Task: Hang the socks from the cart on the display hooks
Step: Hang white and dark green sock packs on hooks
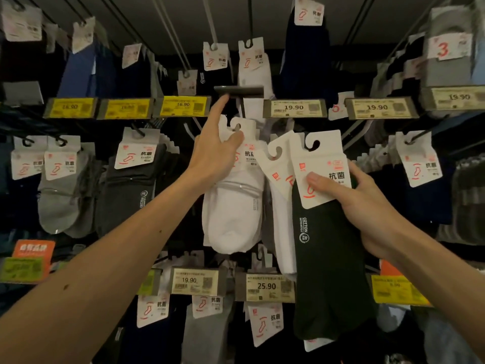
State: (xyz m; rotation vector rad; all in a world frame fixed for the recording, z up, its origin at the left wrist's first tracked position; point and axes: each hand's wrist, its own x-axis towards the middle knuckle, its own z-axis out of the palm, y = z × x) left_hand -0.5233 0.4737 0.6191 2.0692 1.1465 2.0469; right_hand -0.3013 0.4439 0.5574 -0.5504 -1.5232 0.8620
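The left hand [217, 151] holds the hanging white socks [231, 211] by their card, thumb across its front, forefinger stretched up to touch the dark tag holder [240, 90] above it. Just to the right, the right hand [367, 206] grips black socks [330, 258], thumb on their card. Another white pair [282, 219] sits between the hands, against the black ones.

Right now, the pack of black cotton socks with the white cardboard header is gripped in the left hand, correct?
Not quite. The head view shows the right hand gripping the black cotton socks with the white cardboard header, thumb on the card. The left hand is up at the hanging white socks, thumb across their header.
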